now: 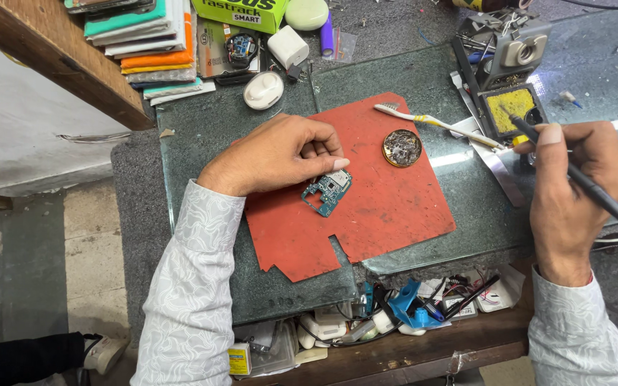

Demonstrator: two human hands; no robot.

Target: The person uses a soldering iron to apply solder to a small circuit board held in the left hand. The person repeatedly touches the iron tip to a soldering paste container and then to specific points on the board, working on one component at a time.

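Cluttered with cables, chargers and stacked phone boxes, a glass-topped counter (266,286) carries a red work mat (388,214) on which a small teal circuit board (327,191) lies near the mat's middle, pinned at its upper edge by the fingertips of the left hand (280,154), which is curled knuckles-up with the wrist resting on the glass. The right hand (574,193) grips a black soldering iron (574,175) like a pen, thumb along the shaft, its tip touching the yellow sponge (508,111) of the iron stand, well apart from the board. Risks seem plain: a light fingertip hold could let the board skate on the mat, and the hot tip, swung across, could graze the toothbrush (430,120), the round flux tin (402,148) or the holding fingers, while the trailing cord could snag on the counter's edge.
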